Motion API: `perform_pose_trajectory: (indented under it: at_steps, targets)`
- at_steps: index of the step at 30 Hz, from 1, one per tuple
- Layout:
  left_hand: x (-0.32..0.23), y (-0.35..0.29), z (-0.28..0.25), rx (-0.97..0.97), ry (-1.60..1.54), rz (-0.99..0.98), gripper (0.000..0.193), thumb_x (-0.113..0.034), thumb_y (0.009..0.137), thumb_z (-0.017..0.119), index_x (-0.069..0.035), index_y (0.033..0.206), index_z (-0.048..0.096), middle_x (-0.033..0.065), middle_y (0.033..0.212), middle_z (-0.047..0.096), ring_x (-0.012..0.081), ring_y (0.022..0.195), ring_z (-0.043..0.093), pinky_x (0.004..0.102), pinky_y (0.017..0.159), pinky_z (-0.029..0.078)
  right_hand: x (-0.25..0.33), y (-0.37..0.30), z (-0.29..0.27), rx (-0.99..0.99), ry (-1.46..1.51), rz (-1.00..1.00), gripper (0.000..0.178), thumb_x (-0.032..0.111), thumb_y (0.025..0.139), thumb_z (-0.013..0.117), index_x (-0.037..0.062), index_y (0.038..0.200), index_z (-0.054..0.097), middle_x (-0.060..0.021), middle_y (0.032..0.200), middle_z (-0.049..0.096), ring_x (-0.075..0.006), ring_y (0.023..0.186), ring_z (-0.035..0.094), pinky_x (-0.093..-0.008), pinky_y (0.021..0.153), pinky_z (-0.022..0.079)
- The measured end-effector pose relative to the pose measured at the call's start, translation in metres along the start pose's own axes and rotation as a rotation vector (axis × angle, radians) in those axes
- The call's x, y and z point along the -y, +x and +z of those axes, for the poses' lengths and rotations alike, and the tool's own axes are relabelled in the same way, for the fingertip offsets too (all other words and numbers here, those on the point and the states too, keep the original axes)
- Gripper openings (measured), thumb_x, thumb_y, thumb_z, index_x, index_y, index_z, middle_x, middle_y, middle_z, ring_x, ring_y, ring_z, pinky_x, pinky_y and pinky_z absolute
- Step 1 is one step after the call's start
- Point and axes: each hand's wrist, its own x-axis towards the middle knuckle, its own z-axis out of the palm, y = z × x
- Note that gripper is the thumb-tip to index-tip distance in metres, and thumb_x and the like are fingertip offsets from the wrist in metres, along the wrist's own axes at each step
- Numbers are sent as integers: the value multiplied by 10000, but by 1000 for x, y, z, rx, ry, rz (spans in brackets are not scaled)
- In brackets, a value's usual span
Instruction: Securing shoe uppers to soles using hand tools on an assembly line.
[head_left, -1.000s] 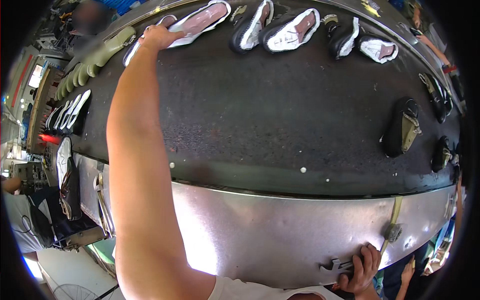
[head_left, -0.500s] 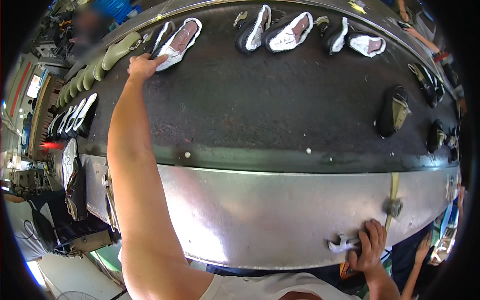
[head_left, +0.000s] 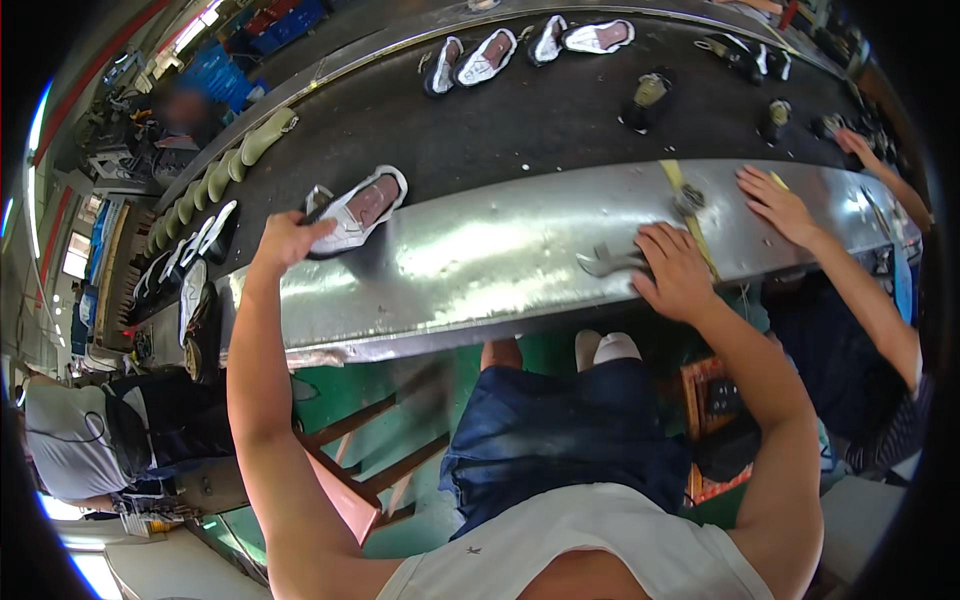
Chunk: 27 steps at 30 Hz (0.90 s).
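Note:
My left hand (head_left: pixel 290 240) is closed on the heel end of a shoe (head_left: pixel 365 210) with white lining and a mauve insole. A second shoe (head_left: pixel 318 198), mostly hidden, sits close behind it in the same grip. Both are over the border between the dark work surface (head_left: pixel 430 150) and the bare metal ledge (head_left: pixel 450 270). On the ledge, my right hand (head_left: pixel 678 270) is curled over the handle of silver pincers (head_left: pixel 608 262), whose head points left; the palm side is hidden.
More white-lined shoes (head_left: pixel 487 57) stand along the far side. Olive shoe lasts (head_left: pixel 265 135) and white-topped pieces (head_left: pixel 215 228) line the left. A co-worker's hand (head_left: pixel 780 205) rests on the ledge at right, near a grey tape roll (head_left: pixel 688 200). A wooden-legged stool (head_left: pixel 340 490) stands below.
My left hand has drawn the shoes from the far side of the dark surface back to the metal ledge. The view has tilted down toward my body. My right hand still holds the pincers.

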Motion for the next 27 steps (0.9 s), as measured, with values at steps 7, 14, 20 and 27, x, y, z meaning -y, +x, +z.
perform_pose_trajectory:
  at_steps: [7,14,20,27]
  targets:
    - [-46,-172,26,178,231,17,780,-550,750,768,71,1210,658,344,1395,488,437,1304,487,433,1110,396,15,-52,-25,239,-146,106,535,343,822,757,26,1196,545,-121,1319,548,-312,1257,495,-459,973,422]
    - [-96,-98,83,88,253,122,776,-493,796,735,132,1236,604,331,1413,488,418,1368,447,448,1131,366,87,-169,-33,212,581,586,383,217,915,683,18,1202,523,-249,1027,645,-429,954,650,-465,804,516]
    - [-77,-4,102,320,141,-32,556,-466,912,640,29,1155,710,206,1191,705,331,1115,661,434,952,496,134,-250,-3,366,1014,918,290,245,955,653,5,1104,583,-76,842,635,-173,796,618,-344,759,502]
    - [-132,-202,84,24,-619,367,758,-390,942,685,0,1524,395,214,1369,584,239,1232,581,335,1067,429,144,-254,-9,288,1105,919,267,210,967,635,-10,1105,572,-70,880,648,-135,785,613,-307,750,504]
